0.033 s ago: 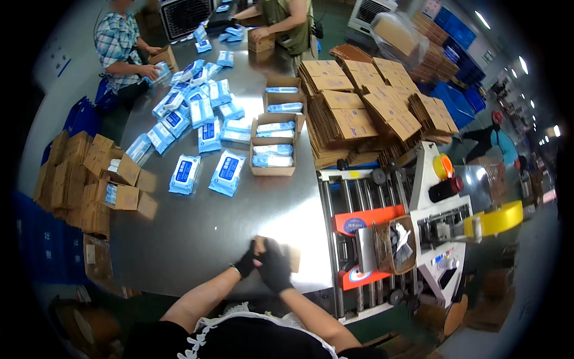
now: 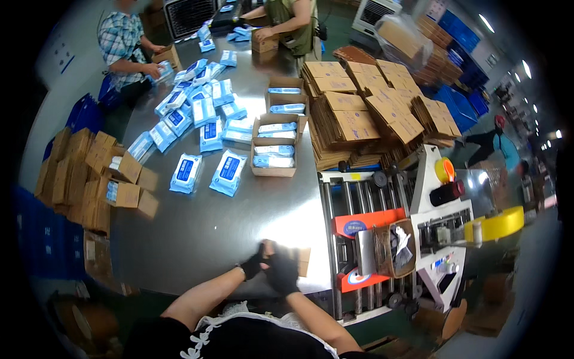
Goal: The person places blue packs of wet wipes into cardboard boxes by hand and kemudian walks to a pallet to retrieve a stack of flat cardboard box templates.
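Close to the table's front edge, my left hand and my right hand meet, both in black gloves with bare fingertips. Their fingers are blurred and overlap, so I cannot tell whether they grip anything. Beside my right hand, a small tan cardboard edge shows; the rest of it is hidden. Farther up the metal table lie two blue-and-white wipes packs, one on the left and one on the right. An open carton holding similar packs stands just right of them.
Behind the two packs is a heap of wipes packs. Stacks of flattened cartons and a roller taping machine flank the table on the right. Open boxes stand left. Two people work at the far end.
My joined hands have shifted slightly to the right, staying together over the front of the table. The view has moved a little; the packs and cartons keep their places.
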A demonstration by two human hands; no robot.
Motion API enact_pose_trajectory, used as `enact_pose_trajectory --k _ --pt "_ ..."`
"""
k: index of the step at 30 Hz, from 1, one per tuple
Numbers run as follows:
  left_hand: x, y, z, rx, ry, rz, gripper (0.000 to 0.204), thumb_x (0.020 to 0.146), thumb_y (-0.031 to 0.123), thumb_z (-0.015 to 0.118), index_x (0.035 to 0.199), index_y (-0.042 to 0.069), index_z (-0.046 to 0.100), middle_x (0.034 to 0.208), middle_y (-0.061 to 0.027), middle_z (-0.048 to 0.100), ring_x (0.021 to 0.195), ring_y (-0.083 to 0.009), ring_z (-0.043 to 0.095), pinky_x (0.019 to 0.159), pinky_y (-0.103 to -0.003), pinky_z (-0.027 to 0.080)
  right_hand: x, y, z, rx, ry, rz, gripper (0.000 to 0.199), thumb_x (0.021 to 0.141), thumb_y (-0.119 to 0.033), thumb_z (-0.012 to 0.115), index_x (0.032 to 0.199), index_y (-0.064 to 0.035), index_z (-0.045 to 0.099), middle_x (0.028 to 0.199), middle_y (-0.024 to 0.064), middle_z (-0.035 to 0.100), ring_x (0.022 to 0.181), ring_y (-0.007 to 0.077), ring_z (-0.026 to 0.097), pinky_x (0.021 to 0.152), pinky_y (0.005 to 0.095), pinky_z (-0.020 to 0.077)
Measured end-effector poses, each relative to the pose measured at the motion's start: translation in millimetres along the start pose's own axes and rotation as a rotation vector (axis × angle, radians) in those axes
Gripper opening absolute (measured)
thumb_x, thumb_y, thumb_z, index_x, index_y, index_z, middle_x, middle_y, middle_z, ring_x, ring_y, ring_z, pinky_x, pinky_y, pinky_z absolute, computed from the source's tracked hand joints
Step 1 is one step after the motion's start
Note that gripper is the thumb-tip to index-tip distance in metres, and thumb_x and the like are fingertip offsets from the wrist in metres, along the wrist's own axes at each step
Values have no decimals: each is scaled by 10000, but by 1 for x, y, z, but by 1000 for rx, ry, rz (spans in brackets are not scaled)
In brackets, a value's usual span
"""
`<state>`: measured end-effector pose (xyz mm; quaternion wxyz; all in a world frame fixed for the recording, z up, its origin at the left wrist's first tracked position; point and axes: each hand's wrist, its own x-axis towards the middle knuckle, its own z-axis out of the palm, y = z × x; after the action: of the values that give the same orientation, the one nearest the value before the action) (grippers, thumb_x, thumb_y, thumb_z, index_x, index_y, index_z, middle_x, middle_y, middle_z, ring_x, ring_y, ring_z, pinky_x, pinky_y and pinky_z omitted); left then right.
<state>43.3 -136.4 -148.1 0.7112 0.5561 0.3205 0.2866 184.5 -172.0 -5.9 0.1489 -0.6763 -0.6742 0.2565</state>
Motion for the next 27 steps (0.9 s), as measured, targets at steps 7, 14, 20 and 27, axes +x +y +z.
enact_pose_trajectory --k 7,14,20,27 --pt "211 208 -104 1347 900 489 510 757 213 707 1178 -2 518 1123 -214 566 1096 -377 523 954 -455 413 -25 141 -89 -251 284 -116 730 685 -342 671 1330 -84 445 1365 167 431 1282 370 378 1119 548 176" --pt "325 280 -164 1560 460 170 782 777 395 660 1414 72 339 1467 -225 291 1365 -402 257 1114 -513 204 -15 131 -83 -241 422 2 698 689 -185 665 1321 -1 434 1343 263 415 1282 442 352 1104 537 234" --pt "431 282 -203 1775 491 99 763 821 331 585 1457 72 254 1508 -167 259 1402 -325 223 1136 -483 161 237 35 -126 178 534 -532 598 722 -125 682 1281 -39 488 1316 217 434 1242 399 386 1037 472 313" --pt "502 263 -205 1705 402 -59 293 836 319 584 1017 113 688 1086 -103 672 1018 -273 635 887 -416 479 388 54 -98 -2 364 -309 209 680 -184 716 854 -115 624 707 99 633 743 295 612 697 422 466"
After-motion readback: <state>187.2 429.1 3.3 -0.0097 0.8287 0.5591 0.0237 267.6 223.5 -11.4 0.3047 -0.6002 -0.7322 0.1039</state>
